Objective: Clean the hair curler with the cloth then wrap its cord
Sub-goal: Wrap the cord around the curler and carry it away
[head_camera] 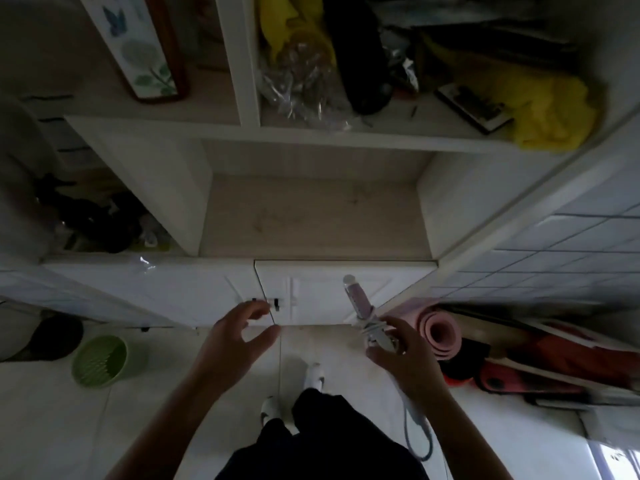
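Head cam shows the right hand (405,355) gripping the pink hair curler (356,299) just right of centre, low in frame, cord (419,441) partly wound, one loop dangling below. Left hand (235,337) hovers loose, empty. Risk imo: unpinned turns could slide off.

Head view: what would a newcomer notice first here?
The pink hair curler, gripped in the right hand at centre right, draws the eye, its cord looping down below the wrist. The left hand hovers empty to its left. A rolled pink mat lies on the floor at right.
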Available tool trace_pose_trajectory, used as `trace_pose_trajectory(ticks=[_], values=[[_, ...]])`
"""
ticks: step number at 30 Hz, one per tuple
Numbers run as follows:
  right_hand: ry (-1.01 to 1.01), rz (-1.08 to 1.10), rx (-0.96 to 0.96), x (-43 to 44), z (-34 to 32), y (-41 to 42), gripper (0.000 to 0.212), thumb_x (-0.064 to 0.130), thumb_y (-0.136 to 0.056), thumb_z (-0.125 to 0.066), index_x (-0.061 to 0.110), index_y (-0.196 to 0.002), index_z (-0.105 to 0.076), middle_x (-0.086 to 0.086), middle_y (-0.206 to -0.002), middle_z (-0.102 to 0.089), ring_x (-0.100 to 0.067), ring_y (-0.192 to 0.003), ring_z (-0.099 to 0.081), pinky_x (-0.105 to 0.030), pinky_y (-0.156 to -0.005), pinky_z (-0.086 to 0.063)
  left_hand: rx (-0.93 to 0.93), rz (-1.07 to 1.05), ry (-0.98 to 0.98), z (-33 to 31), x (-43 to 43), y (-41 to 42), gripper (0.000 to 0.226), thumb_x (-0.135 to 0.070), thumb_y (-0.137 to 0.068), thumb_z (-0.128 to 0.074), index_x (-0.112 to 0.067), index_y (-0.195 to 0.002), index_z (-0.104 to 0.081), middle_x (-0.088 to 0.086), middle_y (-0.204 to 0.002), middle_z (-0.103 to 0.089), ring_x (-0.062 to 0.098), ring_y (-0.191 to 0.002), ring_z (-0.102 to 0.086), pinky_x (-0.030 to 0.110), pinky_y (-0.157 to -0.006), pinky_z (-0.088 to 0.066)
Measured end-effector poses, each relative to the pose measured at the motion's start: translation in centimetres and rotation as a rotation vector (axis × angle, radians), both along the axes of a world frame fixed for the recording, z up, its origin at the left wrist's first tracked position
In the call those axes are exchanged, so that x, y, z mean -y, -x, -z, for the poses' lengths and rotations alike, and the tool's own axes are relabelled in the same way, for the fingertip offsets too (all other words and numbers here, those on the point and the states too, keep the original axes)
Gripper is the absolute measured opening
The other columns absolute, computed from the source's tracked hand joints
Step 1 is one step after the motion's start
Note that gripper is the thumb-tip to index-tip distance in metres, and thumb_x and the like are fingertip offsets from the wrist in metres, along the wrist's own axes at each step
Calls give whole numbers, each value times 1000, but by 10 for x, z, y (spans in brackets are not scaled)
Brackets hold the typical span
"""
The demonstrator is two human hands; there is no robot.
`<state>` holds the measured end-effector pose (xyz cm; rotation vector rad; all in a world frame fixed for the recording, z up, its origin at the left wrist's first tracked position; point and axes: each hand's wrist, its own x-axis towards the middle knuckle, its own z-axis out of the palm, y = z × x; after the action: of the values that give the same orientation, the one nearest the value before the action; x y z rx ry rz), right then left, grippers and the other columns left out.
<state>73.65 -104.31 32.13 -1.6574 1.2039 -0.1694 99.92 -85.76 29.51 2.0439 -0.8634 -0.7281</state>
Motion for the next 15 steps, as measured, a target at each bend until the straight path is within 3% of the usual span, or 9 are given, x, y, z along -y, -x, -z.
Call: trace_pose_trajectory(ticks=[3,6,8,11,13,15], values=[[71,-64,-42,54,1,-35,46,15,-78,-90,34,-115,-70,5,-98,-79,-16,-88,-75,-37,-75,-60,102,31,6,2,41,-48,59,-70,-78,-62,-43,-129,-53,-17,-129,-60,4,-110,-58,33,-85,-54],[172,-189,-79,107,-5,-88,48,22,-77,-88,43,-114,-65,10,-99,-77,-13,-87,-72,-35,-73,-57,237,79,-7,9,82,-88,67,-65,-80,-64,-43,-139,-43,-13,-148,-43,-3,-118,-49,17,-87,-45],[238,-291,-68,137,-4,-125,46,20,-75,-85,39,-114,-68,10,-96,-77,-14,-82,-71,-32,-67,-56,304,122,-46,21,105,-108,75,-62,-80,-66,-37,-145,-40,-4,-158,-33,12,-138,-37,33,-104,-40],[362,-498,-103,173,6,-181,44,9,-77,-84,14,-119,-75,-6,-99,-79,-26,-84,-73,-32,-68,-49,476,227,-172,46,123,-128,89,-67,-73,-65,-22,-147,-43,11,-161,-36,30,-149,-26,52,-118,-29],[447,-631,-153,187,16,-213,44,13,-82,-83,12,-125,-74,-12,-110,-78,-32,-97,-73,-33,-79,-50,535,256,-243,58,124,-133,95,-74,-71,-63,-19,-146,-46,10,-160,-38,30,-150,-26,54,-119,-24],[493,-661,-165,190,23,-233,48,21,-89,-79,21,-136,-69,-9,-126,-75,-32,-114,-70,-34,-90,-54,562,253,-230,66,122,-136,94,-78,-71,-64,-20,-145,-48,8,-158,-42,28,-149,-28,52,-120,-23]])
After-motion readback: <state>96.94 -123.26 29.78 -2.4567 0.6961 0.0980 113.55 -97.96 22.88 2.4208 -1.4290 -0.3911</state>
